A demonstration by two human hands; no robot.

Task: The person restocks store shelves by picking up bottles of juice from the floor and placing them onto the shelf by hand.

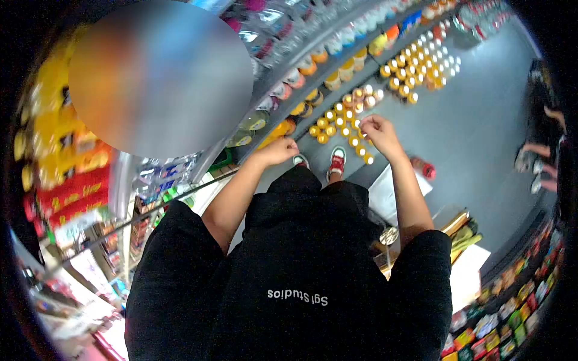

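My left hand (278,151) is closed, its fingers bent together, and no object shows in it. It is beside the lower shelf, close to an orange bottle (281,130). My right hand (380,136) hangs over the floor with its fingers curled inward, and I see nothing held in it. Beneath and beyond it stand several bottles with yellow and white caps (346,120) in a group on the floor. Farther off is a second group of yellow-capped bottles (421,63). The picture is slightly blurred, so labels cannot be read.
A shelf (301,51) of bottled drinks runs along the left and far side. My red shoes (337,161) are on the grey floor (481,114). A red bottle-like item (423,168) lies right of a white box (394,192). Another person's legs (539,159) show at far right.
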